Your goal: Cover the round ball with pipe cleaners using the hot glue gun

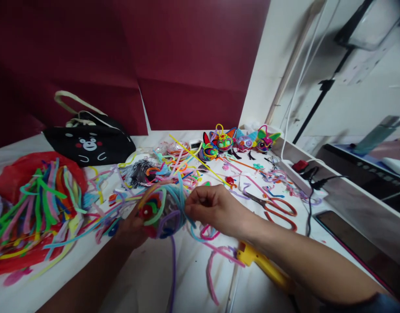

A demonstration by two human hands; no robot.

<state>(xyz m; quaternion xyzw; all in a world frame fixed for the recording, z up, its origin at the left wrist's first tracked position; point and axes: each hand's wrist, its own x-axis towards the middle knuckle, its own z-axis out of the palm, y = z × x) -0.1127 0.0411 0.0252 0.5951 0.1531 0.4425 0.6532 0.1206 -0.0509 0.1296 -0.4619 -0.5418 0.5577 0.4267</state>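
Note:
My left hand [131, 229] is closed round the left side of a clear ball [169, 211] wrapped with coloured pipe cleaners, with a red round piece facing me. At the ball's right side, my right hand [216, 208] pinches a light blue pipe cleaner [181, 195] that runs over the ball. The exact pinch point is partly hidden by the fingers. A purple pipe cleaner [173, 269] hangs below the ball towards the table edge. Under my right forearm lies a yellow glue gun [265, 266], partly covered by the arm.
Orange-handled scissors [279, 208] and a phone [356, 243] lie to the right, near a power strip [295, 176]. Several finished animal-like balls [224, 141] stand at the back. Pipe cleaners [46, 195] heap on red plastic at left, before a black bag [89, 143]. Scraps cover the middle.

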